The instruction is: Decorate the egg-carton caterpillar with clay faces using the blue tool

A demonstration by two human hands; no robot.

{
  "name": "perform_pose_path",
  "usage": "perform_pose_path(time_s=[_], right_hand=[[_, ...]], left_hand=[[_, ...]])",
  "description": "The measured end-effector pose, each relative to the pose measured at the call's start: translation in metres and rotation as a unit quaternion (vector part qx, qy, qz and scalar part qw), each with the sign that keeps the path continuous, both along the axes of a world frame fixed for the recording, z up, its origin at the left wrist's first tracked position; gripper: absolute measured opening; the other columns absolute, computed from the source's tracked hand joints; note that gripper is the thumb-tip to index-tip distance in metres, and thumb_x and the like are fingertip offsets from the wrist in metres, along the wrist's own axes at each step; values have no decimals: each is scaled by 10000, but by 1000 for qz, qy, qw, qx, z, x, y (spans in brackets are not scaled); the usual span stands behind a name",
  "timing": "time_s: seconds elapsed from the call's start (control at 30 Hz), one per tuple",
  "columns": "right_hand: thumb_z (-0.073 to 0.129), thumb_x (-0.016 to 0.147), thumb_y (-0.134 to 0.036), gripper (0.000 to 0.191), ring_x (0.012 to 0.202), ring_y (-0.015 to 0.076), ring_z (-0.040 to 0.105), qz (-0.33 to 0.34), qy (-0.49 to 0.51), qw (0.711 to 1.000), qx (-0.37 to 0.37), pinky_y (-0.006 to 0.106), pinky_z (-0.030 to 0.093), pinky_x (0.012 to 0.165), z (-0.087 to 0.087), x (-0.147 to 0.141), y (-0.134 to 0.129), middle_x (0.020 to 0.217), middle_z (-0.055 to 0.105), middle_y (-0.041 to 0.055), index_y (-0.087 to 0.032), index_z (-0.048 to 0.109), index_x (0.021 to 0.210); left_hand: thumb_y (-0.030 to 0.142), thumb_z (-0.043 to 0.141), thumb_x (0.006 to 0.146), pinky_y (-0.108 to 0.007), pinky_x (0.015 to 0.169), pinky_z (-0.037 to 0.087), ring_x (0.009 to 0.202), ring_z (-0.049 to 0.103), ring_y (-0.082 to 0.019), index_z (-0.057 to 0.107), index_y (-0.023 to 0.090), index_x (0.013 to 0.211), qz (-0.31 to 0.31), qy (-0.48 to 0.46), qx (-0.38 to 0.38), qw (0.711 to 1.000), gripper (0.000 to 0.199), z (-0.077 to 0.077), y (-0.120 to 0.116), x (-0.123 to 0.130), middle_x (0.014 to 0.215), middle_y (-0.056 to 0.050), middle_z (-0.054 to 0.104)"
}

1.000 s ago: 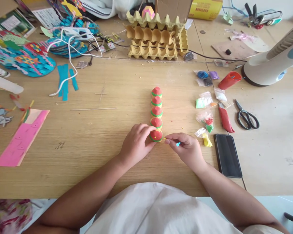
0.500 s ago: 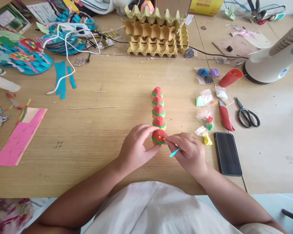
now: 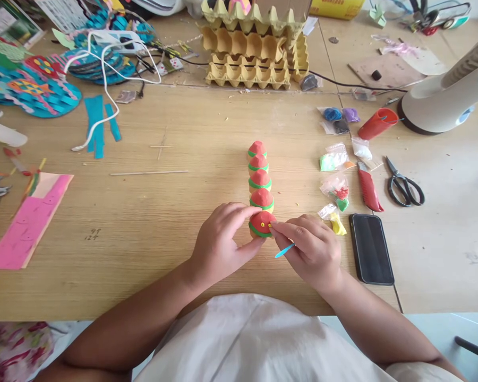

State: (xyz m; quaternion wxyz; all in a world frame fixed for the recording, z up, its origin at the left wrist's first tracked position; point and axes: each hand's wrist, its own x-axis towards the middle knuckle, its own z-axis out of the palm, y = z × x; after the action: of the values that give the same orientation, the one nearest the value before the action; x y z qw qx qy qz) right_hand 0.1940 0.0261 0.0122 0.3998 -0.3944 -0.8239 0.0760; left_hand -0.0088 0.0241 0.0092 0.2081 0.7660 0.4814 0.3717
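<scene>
A row of red-topped carton cups (image 3: 259, 178) with green bands runs away from me at the middle of the table. The nearest cup (image 3: 258, 222) carries two small yellow dots on its red top. My left hand (image 3: 227, 236) grips this cup from the left, thumb at the front and fingers behind. My right hand (image 3: 310, 249) has its fingertips pinched at the right-hand dot, touching the cup. A light-blue tool (image 3: 284, 250) is tucked in the same hand, its flat end pointing down-left.
To the right lie clay bags (image 3: 334, 185), a red cutter (image 3: 369, 188), scissors (image 3: 405, 183), a phone (image 3: 371, 249) and a red cup (image 3: 378, 123). Egg cartons (image 3: 247, 74) stand at the back. Thin sticks (image 3: 149, 172) and pink paper (image 3: 32, 225) lie left.
The view has shifted slightly. Both hands remain at the nearest cup, with the right fingertips still at the right-hand dot.
</scene>
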Motion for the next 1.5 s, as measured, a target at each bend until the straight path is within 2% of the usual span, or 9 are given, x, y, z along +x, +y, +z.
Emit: perform_pose_path(time_s=[0.27,0.43,0.67,1.07,1.3,1.5], right_hand=[[687,921,-123,213,648,176,639,-3,7,1000,-4,318,491,634,-2,0,0,774,743,29,-242,676,1098],[694,920,-130,162,643,163,658,-4,44,999,-17,301,512,623,0,0,1,750,727,14,-235,694,1043],[707,905,-102,140,634,137,667,1,92,990,-110,258,511,571,9,-1,0,730,714,-8,-230,702,962],[755,864,-108,122,629,124,652,-17,95,983,-159,242,490,559,15,0,0,730,730,-14,-216,699,862],[681,912,-78,135,672,135,668,25,79,987,-137,254,513,613,17,6,0,754,720,13,-205,699,955],[603,902,10,315,777,175,691,85,41,993,-72,318,535,707,10,13,1,900,741,59,-201,666,1128]], left_hand=[[210,732,862,-356,879,539,997,660,-207,611,239,1211,-3,-2,4,1000,370,2,-2,0,1118,-59,720],[208,729,863,-355,875,542,980,661,-201,618,241,1212,-3,1,13,1000,368,2,-2,-1,1097,-45,724],[206,737,859,-360,904,544,1013,659,-201,616,233,1215,-6,2,15,1000,378,2,-2,-1,1109,-45,716],[212,726,868,-365,907,537,1016,655,-206,615,234,1224,-4,8,22,1000,374,3,-3,-2,1106,-51,710],[214,727,866,-356,899,536,1008,654,-198,619,234,1226,0,3,19,1000,376,5,-3,-4,1102,-47,712],[206,735,861,-356,896,544,1013,662,-198,619,240,1229,2,-6,14,1000,387,6,-2,-3,1104,-46,715]])
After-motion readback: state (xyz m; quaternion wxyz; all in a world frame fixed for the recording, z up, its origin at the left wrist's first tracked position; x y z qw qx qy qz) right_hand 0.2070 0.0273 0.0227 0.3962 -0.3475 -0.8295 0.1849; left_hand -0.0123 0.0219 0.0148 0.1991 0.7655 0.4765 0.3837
